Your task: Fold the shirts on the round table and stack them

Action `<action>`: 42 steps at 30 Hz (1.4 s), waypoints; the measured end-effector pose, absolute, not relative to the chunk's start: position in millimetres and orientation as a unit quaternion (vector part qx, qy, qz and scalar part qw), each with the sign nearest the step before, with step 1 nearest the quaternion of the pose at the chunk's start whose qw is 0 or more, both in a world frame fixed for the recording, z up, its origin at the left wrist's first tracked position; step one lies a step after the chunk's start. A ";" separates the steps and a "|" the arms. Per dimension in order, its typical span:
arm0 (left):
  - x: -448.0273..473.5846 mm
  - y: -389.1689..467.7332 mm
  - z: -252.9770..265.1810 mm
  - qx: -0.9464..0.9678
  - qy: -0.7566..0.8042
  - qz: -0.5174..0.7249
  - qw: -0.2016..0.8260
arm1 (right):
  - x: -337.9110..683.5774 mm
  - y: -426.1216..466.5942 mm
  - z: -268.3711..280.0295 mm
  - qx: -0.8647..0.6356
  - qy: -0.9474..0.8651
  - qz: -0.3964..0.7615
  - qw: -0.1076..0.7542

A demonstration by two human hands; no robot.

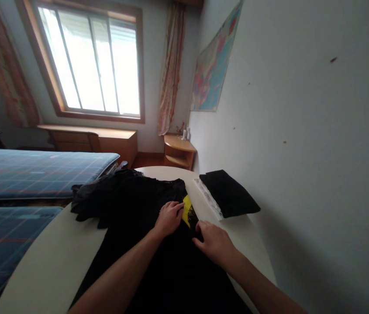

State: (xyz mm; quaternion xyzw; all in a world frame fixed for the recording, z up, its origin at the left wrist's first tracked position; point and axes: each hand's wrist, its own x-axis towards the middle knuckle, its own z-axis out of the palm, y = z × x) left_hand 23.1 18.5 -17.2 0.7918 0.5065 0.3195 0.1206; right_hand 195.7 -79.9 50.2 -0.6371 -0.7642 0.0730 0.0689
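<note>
A black shirt [171, 270] with a yellow print [187, 208] lies spread over the round table, its near part running out of view below. My left hand [170, 218] rests on the shirt just left of the print, fingers stretched out. At the shirt's right edge is my right hand [215, 242], touching the cloth with fingers bent and a gap between thumb and forefinger. To its upper right lies a folded black cloth [232, 194] on a clear plastic bag [208, 196]. Another dark, crumpled garment [97, 198] lies at the table's left.
The pale round table [50, 257] stands close to the white wall [318, 183] on the right. Beds with blue plaid mattresses [36, 172] are at the left. Beyond are a low wooden cabinet [118, 138], a corner shelf [179, 146] and a window [89, 61].
</note>
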 end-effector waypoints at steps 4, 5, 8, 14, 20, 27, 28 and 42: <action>25.5 14.9 -14.6 0.791 0.524 0.294 0.115 | 192.9 -92.1 53.5 -0.657 -0.751 0.057 0.010; 25.8 15.1 -14.4 0.791 0.525 0.292 0.117 | 190.6 -92.7 53.6 -0.657 -0.751 0.062 0.023; 25.3 18.1 -15.0 0.788 0.526 0.295 0.125 | 183.5 -90.9 53.6 -0.634 -0.755 0.124 0.111; 23.6 22.8 -16.9 0.758 0.567 0.303 0.110 | 177.9 -71.0 51.4 -0.566 -0.769 0.235 0.181; 24.2 10.9 -12.7 0.785 0.551 0.272 0.075 | 178.1 -2.7 51.1 -0.624 -0.738 0.136 0.216; 19.9 4.5 -6.8 0.810 0.537 0.233 0.041 | 170.4 93.0 41.0 -0.668 -0.711 0.107 0.192; 19.9 4.6 -6.9 0.809 0.538 0.233 0.043 | 169.4 103.6 39.8 -0.676 -0.705 0.105 0.189; 20.8 7.7 -8.6 0.804 0.539 0.239 0.078 | 155.4 179.9 17.5 -0.709 -0.676 0.089 0.182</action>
